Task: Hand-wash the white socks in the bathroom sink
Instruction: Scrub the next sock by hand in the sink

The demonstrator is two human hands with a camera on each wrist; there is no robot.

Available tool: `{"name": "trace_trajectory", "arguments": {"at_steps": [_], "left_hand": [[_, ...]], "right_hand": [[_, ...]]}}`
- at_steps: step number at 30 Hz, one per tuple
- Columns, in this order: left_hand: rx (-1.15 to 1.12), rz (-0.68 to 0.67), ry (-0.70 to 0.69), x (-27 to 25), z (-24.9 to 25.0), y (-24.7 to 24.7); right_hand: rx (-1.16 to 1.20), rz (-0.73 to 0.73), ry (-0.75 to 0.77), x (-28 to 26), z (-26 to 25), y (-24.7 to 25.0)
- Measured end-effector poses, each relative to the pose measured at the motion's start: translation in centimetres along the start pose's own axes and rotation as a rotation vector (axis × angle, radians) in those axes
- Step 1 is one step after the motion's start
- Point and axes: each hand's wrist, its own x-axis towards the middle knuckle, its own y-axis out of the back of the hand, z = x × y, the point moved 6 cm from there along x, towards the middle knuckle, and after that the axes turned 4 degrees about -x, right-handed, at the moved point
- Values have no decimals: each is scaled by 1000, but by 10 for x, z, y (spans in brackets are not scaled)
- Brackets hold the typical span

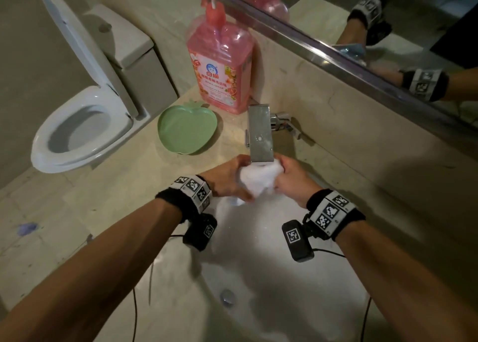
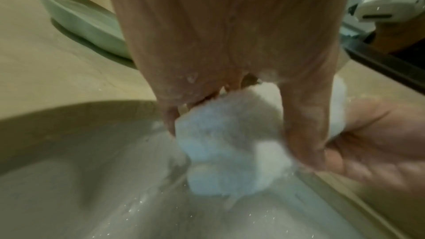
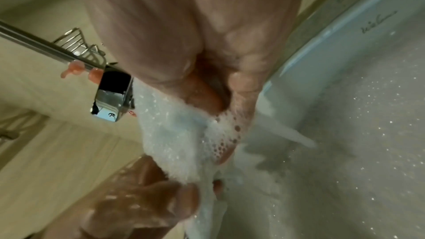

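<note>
A bunched white sock [image 1: 256,180], wet and soapy, is held over the white sink [image 1: 261,238] just under the chrome faucet spout [image 1: 260,135]. My left hand [image 1: 227,179] grips its left side and my right hand [image 1: 289,179] grips its right side. In the left wrist view the sock [image 2: 227,143] is pinched between the left hand's fingers, with the right hand [image 2: 368,143] beside it. The right wrist view shows foam on the sock [image 3: 179,134] and suds on the right hand's fingers [image 3: 241,119].
A pink detergent bottle [image 1: 222,65] stands on the counter behind the faucet, with a green apple-shaped dish [image 1: 187,129] to its left. A toilet [image 1: 85,124] with raised lid sits at far left. A mirror [image 1: 388,18] runs along the back wall. The drain [image 1: 228,296] lies near the basin's front.
</note>
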Motion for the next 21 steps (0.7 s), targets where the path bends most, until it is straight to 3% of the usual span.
{"name": "trace_trajectory", "arguments": {"at_steps": [4,8,12,15,18,21], "left_hand": [[138,-61,11,20,3,-14],[388,154,-9,29,3,-10],[488,293,-142,22,18,-2],[590,368,-180,13,27,-1],[679,342,-220,5,33,-1],[598,267,-57,3,23,3]], "right_hand": [[21,-24,22,1,3,6],[-58,-84,50,-5,3,19],[105,-300,-122,-11,13,13],[91,-221,-181,-5,16,1],[-109,-213,-141,4,12,-16],[-373,-111,-18,12,1,-13]]}}
